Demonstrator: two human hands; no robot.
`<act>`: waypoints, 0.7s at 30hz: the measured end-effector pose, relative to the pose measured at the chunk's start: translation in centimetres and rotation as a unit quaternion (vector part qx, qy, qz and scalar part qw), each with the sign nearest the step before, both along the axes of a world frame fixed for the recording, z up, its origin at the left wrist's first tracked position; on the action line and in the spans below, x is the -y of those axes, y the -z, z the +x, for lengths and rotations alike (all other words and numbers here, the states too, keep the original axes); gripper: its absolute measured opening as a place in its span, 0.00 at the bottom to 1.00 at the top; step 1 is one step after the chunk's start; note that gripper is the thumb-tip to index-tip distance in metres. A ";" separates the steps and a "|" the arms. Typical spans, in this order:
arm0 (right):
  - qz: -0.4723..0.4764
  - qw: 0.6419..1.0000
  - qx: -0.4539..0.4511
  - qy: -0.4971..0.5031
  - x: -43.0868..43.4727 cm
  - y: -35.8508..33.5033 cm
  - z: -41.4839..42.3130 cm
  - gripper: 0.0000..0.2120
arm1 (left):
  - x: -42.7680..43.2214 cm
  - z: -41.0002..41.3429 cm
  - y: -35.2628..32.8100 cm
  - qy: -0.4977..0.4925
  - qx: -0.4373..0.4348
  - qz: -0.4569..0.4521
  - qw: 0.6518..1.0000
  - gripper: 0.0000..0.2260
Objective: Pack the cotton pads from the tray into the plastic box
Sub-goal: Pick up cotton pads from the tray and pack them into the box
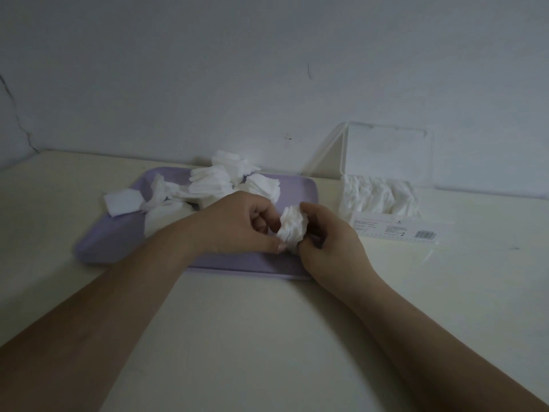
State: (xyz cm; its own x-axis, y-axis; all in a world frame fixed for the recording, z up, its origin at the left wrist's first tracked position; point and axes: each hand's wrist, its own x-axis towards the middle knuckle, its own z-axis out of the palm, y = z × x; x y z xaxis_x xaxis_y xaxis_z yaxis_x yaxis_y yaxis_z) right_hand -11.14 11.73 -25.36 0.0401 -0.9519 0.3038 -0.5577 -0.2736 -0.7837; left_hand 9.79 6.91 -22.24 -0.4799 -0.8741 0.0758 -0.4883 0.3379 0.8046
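Pads (212,181) lie in loose heaps over the far half of the tray (113,239), and one small stack (292,227) is held just above the tray's near right corner, between both hands. The left grip (237,224) curls round the stack's left side, thumb at the bottom edge and fingers bent over the top. The right grip (329,242) closes on the other side, forefinger on top and thumb low. Both are tight on the same stack, and neither holds anything else. The stack's edges are fanned and uneven, so this two-sided hold looks meant to square them up, letting the stack go in as one block rather than as loose leaves. The box (395,230) stands on the desk (267,322) just right of the tray, with its lid (386,153) tipped back toward the wall (267,69) and its mouth facing up. That gives the right grip a short, unblocked way across. Rows (380,194) of pads already stand on edge inside and seem to fill much of it, so the stack will likely need a slot pressed open for it. One stray pad (123,200) lies at the tray's far left rim, partly off onto the desk — easy to miss. With several heaps unpacked, the task looks roughly midway.
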 end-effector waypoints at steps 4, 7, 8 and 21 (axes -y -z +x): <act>0.031 0.998 0.016 -0.048 -0.3 -0.5 -0.4 0.33 | -0.1 0.1 -0.1 -0.027 0.031 -0.046 0.998 0.17; 0.022 0.998 -0.008 -0.060 -0.4 -0.8 -0.8 0.31 | -0.1 0.3 0.1 -0.030 0.018 -0.040 0.999 0.25; 0.020 0.998 -0.014 -0.060 -0.4 -0.9 -0.9 0.30 | 0.0 0.3 0.2 -0.021 0.007 -0.037 0.999 0.27; 0.031 0.998 0.036 -0.035 0.7 -0.3 -1.4 0.26 | 0.6 0.8 0.4 0.012 -0.014 0.000 1.000 0.15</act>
State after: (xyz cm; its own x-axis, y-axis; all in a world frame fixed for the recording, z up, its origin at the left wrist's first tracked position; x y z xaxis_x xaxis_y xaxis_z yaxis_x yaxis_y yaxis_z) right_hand -12.50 10.99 -25.10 0.0879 -0.9645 0.2490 -0.4802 -0.2600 -0.8377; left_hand 10.58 6.28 -22.61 -0.4990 -0.8620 0.0893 -0.4564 0.3491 0.8184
